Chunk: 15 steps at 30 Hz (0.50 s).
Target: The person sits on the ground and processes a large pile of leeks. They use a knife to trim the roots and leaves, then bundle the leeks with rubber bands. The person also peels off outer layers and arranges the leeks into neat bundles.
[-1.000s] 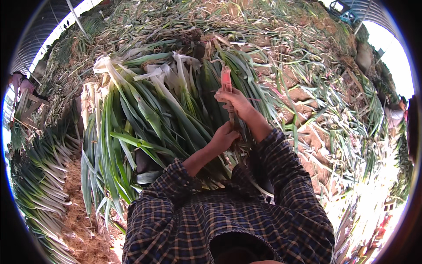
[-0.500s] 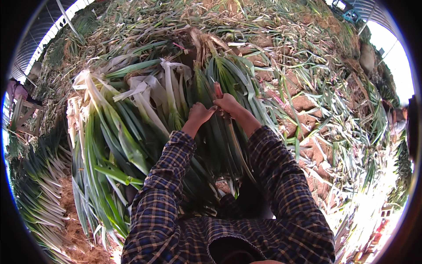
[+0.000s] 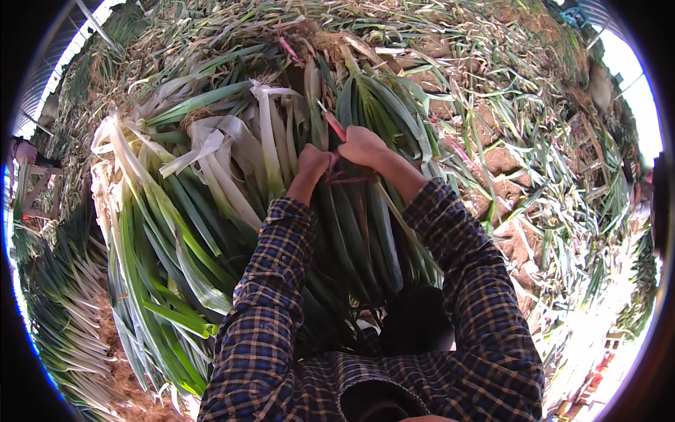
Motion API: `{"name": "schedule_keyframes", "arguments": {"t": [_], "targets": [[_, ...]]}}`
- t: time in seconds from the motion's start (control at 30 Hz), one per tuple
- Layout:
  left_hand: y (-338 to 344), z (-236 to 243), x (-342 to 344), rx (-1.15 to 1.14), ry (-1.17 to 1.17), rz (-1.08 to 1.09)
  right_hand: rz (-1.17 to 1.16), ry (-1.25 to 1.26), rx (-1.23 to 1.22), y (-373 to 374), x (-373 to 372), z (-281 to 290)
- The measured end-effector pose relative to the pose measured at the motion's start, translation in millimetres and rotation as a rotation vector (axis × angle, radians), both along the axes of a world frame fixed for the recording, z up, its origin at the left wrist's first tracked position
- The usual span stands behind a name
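Observation:
A bundle of leeks point(image 3: 355, 232) lies before me, its green leaves toward my body and its root ends away. A thin pink tie point(image 3: 349, 181) crosses the leaves below my hands. My left hand point(image 3: 312, 166) is closed in a fist, with a bit of the tie showing beside its fingers. Closed too, my right hand point(image 3: 365, 149) grips a small knife with a red handle point(image 3: 335, 127), its short blade pointing up and left. Whether the right fingers also hold the tie is hidden. To the left, more leeks point(image 3: 158, 204) lie with pale, papery bases.
Cut leaves and scraps point(image 3: 450, 42) cover the ground beyond and to the right, with brown soil patches point(image 3: 517, 190). Trimmed leeks lie in a row point(image 3: 67, 316) at the far left. A wooden crate point(image 3: 41, 193) stands at the left edge, with a person point(image 3: 24, 151) beside it.
My hands have drawn slightly apart, and the pink tie now shows across the leaves. The knife has tilted further left. My view has shifted a little.

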<state>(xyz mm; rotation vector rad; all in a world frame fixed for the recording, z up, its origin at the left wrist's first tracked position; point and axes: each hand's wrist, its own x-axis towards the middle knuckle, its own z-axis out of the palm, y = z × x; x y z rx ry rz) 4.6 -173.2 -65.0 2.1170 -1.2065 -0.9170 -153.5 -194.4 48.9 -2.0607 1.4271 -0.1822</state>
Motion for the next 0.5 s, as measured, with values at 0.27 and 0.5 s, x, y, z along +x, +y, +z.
{"name": "schedule_keyframes", "arguments": {"t": [0.27, 0.5], "targets": [[43, -3, 80, 0.062, 1.126, 0.04, 0.135, 0.143, 0.139, 45, -10, 19], [111, 82, 66, 0.184, 1.241, 0.082, 0.133, 0.166, 0.025, 78, -11, 21]]}}
